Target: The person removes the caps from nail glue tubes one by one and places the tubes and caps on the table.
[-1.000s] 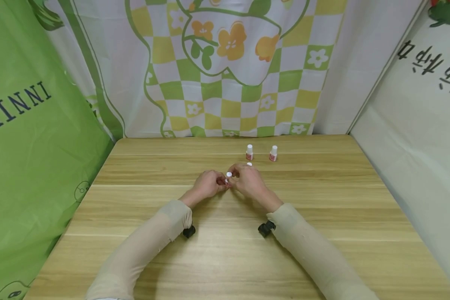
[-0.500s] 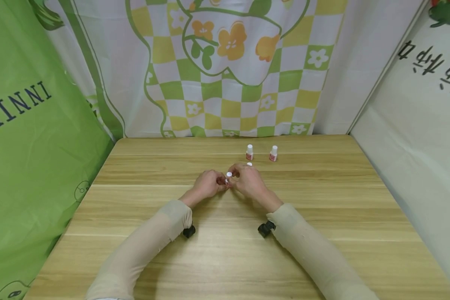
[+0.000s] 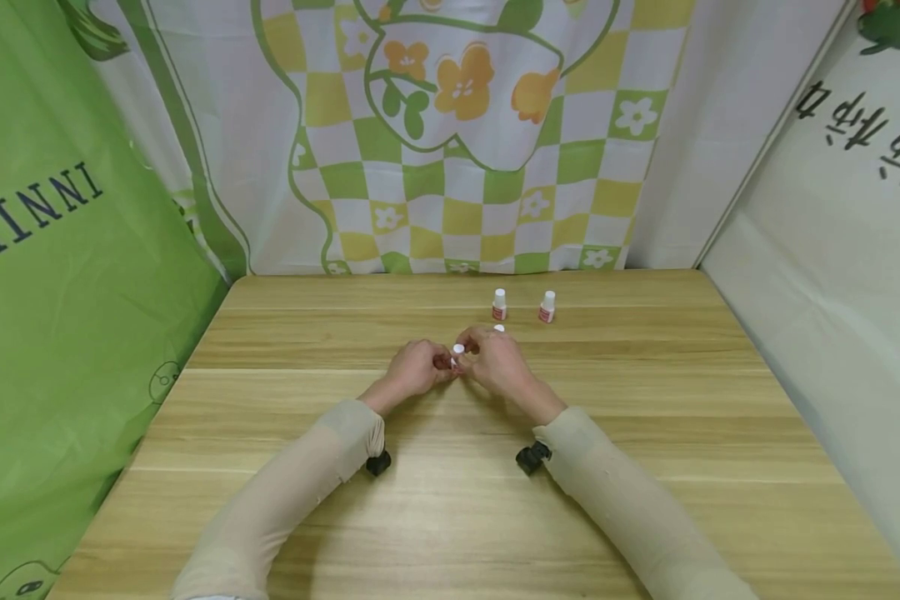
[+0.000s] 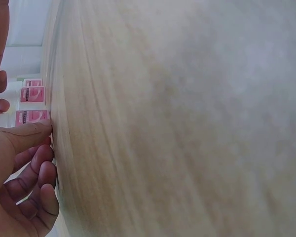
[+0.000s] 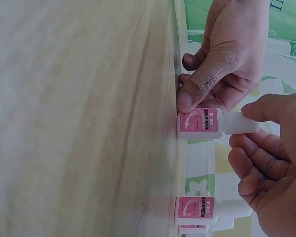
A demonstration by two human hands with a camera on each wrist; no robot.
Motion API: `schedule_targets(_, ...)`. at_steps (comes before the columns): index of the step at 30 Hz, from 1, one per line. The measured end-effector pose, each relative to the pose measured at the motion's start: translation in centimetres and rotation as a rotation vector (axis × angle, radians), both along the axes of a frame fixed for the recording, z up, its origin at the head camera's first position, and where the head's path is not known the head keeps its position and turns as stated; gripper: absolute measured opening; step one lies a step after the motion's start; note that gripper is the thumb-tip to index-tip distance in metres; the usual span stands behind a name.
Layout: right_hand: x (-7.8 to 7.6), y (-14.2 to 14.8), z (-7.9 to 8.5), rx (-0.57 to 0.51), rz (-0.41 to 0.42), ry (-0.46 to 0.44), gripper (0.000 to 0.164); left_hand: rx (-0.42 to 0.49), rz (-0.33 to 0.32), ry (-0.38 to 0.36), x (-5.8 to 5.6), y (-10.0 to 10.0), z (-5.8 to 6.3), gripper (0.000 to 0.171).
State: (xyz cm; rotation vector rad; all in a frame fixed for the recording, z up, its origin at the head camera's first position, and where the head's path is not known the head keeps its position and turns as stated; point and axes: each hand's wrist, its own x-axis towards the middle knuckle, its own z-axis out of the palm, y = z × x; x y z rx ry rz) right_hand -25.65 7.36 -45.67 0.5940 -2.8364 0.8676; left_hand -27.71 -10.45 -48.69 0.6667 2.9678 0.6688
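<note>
A small white nail glue bottle (image 5: pixel 200 121) with a pink label stands upright on the table between both hands. Low on its body, the left hand (image 3: pixel 417 367) holds it by the thumb and curled fingers. The right hand (image 3: pixel 497 360) pinches the white cap (image 5: pixel 242 123), thumb on one side and fingertips on the other. In the left wrist view the held bottle (image 4: pixel 32 117) shows its label just above the left thumb. Behind the right hand, another bottle's cap (image 3: pixel 499 328) peeks out, its body hidden in the head view.
Two more matching bottles stand farther back, one nearer the middle (image 3: pixel 499 306) and one to its right (image 3: pixel 547 308). The wooden table (image 3: pixel 450 517) ends at a patterned curtain (image 3: pixel 465 208). Green fabric (image 3: pixel 60 275) hangs at the left, white fabric (image 3: pixel 832 275) at the right.
</note>
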Motion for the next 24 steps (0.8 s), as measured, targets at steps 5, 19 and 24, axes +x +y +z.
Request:
schedule_targets(5,-0.05,0.06,-0.05,-0.029,0.009,0.024,0.02,0.024,-0.004,0.001,0.08,0.07,0.13,0.013)
schedule_targets(19,-0.02,0.0,0.02,-0.035,0.018,0.02,0.02,0.006,-0.007,-0.003,0.08,0.1,0.11,0.013)
schedule_targets(24,0.01,-0.03,0.1,-0.031,0.015,0.011,0.02,0.007,-0.003,-0.007,0.11,0.12,0.18,0.013)
